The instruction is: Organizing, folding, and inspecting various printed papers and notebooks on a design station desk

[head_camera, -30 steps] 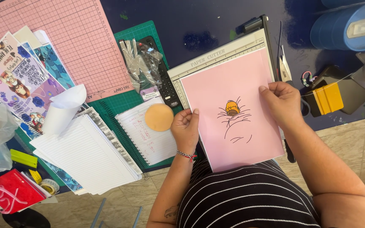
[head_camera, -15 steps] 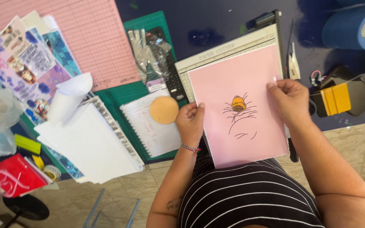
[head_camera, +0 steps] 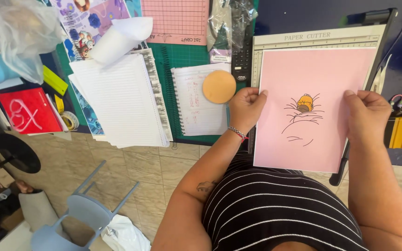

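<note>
Since earlier, pink sheet (head_camera: 315,111) sits squarer over paper cutter (head_camera: 312,42). Your left hand (head_camera: 246,108) and right hand (head_camera: 366,116) pinch its edges; keep it flush.

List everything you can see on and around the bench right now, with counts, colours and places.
pink sheet: 1, pink with a small drawing, held over the cutter
paper cutter: 1, cream, under the sheet
cutting mat: 1, green, centre
spiral notebook: 1, white, on the mat
round disc: 1, tan, on the notebook
lined paper stack: 1, white, left of the mat
grid sheet: 1, pink, top centre
red card: 1, red, far left
chair: 1, grey-blue, on the floor
left hand: holds the sheet's left edge
right hand: holds the sheet's right edge
</note>
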